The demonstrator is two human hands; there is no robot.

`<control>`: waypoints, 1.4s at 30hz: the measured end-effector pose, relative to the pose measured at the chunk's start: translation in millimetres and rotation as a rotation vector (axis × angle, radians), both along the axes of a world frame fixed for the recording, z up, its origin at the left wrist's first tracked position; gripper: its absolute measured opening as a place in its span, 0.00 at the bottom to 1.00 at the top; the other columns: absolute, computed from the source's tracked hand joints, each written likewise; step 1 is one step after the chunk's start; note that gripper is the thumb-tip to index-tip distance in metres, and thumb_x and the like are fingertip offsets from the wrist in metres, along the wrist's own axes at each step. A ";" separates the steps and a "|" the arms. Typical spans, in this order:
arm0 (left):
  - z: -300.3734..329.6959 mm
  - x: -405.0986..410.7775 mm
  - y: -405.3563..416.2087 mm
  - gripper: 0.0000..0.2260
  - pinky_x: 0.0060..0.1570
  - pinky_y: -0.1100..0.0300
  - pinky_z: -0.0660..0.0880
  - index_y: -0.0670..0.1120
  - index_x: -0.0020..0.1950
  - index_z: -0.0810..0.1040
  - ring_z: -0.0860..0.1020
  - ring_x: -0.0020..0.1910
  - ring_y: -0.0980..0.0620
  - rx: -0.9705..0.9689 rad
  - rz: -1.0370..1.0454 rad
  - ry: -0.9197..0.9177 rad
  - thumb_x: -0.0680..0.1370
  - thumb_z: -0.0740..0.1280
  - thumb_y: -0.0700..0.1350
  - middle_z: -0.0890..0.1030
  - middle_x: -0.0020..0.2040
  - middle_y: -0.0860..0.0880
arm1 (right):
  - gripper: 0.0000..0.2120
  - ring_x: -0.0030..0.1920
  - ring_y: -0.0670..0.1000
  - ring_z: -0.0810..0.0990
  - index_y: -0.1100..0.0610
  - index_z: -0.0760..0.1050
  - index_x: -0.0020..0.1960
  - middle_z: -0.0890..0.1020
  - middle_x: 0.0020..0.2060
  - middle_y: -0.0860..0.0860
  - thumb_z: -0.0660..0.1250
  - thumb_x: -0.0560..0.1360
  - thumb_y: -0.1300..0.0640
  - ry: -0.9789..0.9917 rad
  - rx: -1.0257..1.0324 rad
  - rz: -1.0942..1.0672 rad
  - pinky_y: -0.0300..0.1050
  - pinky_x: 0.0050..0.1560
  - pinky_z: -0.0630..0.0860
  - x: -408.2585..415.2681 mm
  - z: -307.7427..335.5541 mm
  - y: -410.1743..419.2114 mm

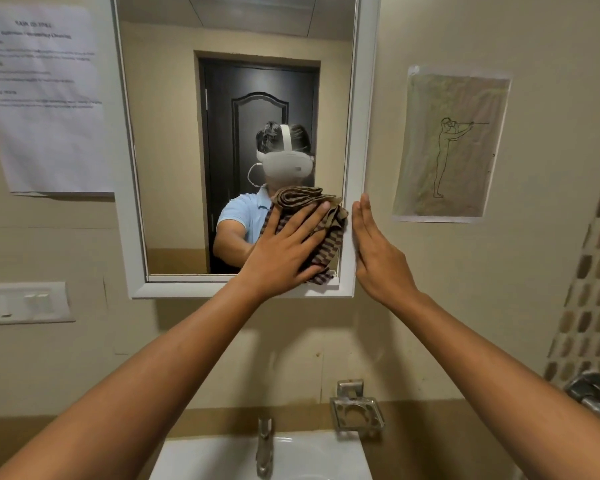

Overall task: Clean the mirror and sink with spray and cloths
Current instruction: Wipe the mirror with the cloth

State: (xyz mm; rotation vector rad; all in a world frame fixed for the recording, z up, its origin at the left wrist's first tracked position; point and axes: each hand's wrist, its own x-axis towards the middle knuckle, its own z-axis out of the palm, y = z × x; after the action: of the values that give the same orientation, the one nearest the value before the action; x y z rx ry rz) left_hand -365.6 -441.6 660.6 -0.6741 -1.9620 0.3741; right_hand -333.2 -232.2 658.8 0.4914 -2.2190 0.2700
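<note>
Mirror [194, 140], white-framed, wall-mounted. Left hand [284, 251], fingers flat, presses striped brown cloth [312, 202] on glass at lower right corner. Right hand [378, 251], fingers straight, against frame's right edge. White sink [326, 455] below, with metal tap [264, 448]; soap holder [357, 412] on wall.

My left hand [284, 251] presses the cloth [321, 226] flat in the mirror's [194, 133] lower right corner, boxed in by the white frame [359, 140] to the right and below; the glass up and to the left is open for passage. My right hand [374, 251] lies flat along the frame's outer right edge, with bare wall between it and the taped drawing [451, 143]. Below, the tap [264, 448] and metal soap holder [355, 408] stand up over the sink [205, 459].
</note>
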 end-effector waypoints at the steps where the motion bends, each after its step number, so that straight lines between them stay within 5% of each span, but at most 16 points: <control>1: 0.3 -0.1 -4.3 0.29 0.74 0.38 0.44 0.48 0.77 0.64 0.50 0.80 0.48 0.004 0.001 0.005 0.79 0.57 0.61 0.49 0.82 0.48 | 0.42 0.32 0.54 0.75 0.49 0.36 0.78 0.37 0.77 0.42 0.60 0.76 0.66 -0.003 0.001 -0.003 0.47 0.27 0.75 0.4 -0.6 0.4; 5: -12.4 0.6 -46.1 0.32 0.74 0.36 0.47 0.49 0.80 0.57 0.51 0.80 0.47 0.081 0.040 0.026 0.80 0.55 0.63 0.49 0.82 0.48 | 0.42 0.39 0.57 0.78 0.47 0.34 0.78 0.35 0.76 0.40 0.59 0.77 0.65 -0.021 -0.029 0.015 0.51 0.29 0.77 0.6 -2.8 -0.6; 10: -34.8 6.1 -104.5 0.31 0.73 0.34 0.49 0.46 0.79 0.59 0.49 0.80 0.46 0.204 0.134 0.057 0.80 0.54 0.60 0.49 0.81 0.46 | 0.37 0.47 0.57 0.79 0.48 0.32 0.77 0.33 0.75 0.40 0.56 0.81 0.58 -0.004 -0.130 0.043 0.50 0.33 0.78 -2.3 -10.3 -14.8; 14: -33.7 7.4 -122.1 0.31 0.74 0.34 0.48 0.46 0.80 0.58 0.46 0.80 0.46 0.174 0.175 0.003 0.80 0.55 0.60 0.46 0.81 0.47 | 0.34 0.62 0.58 0.74 0.50 0.34 0.78 0.35 0.77 0.42 0.54 0.81 0.53 0.035 -0.223 0.042 0.44 0.32 0.73 -6.9 -16.9 -28.7; 18: -37.8 8.3 -160.6 0.34 0.75 0.36 0.45 0.46 0.81 0.54 0.43 0.80 0.47 0.262 0.198 -0.002 0.80 0.55 0.61 0.44 0.81 0.47 | 0.36 0.67 0.57 0.70 0.51 0.35 0.78 0.35 0.77 0.44 0.56 0.81 0.57 0.055 -0.236 0.026 0.41 0.32 0.67 -10.6 -19.0 -32.6; 24: -42.2 20.4 -180.9 0.36 0.77 0.40 0.45 0.44 0.81 0.50 0.45 0.81 0.45 0.350 0.227 -0.047 0.80 0.54 0.63 0.45 0.82 0.44 | 0.37 0.59 0.58 0.75 0.52 0.35 0.78 0.35 0.77 0.45 0.57 0.80 0.59 0.064 -0.251 0.008 0.34 0.26 0.60 -12.2 -20.2 -38.0; 30: -88.0 25.2 -188.1 0.52 0.75 0.36 0.48 0.40 0.80 0.54 0.49 0.80 0.41 0.316 0.212 -0.070 0.69 0.60 0.76 0.50 0.81 0.40 | 0.38 0.52 0.59 0.78 0.50 0.35 0.78 0.35 0.77 0.43 0.58 0.80 0.59 0.044 -0.252 -0.003 0.35 0.25 0.60 -12.3 -20.8 -36.2; 38: -113.4 10.1 -173.0 0.34 0.72 0.35 0.52 0.41 0.79 0.54 0.53 0.79 0.39 0.295 0.224 0.013 0.77 0.58 0.53 0.48 0.81 0.40 | 0.39 0.46 0.57 0.79 0.49 0.35 0.78 0.36 0.77 0.43 0.59 0.79 0.60 0.023 -0.257 -0.019 0.35 0.24 0.60 -10.5 -19.6 -37.1; 42: -121.0 15.0 -135.5 0.35 0.70 0.37 0.53 0.44 0.78 0.58 0.53 0.79 0.41 0.371 0.180 -0.037 0.73 0.68 0.45 0.49 0.81 0.42 | 0.38 0.49 0.58 0.79 0.50 0.37 0.78 0.36 0.77 0.44 0.58 0.79 0.61 0.014 -0.246 -0.030 0.37 0.24 0.63 -8.9 -19.7 -37.8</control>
State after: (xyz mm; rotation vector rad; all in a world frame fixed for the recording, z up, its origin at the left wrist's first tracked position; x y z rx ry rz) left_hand -350.6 -577.1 539.6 -0.2686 -2.0608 0.0985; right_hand -342.1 -270.0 639.1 0.3242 -2.1405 0.5146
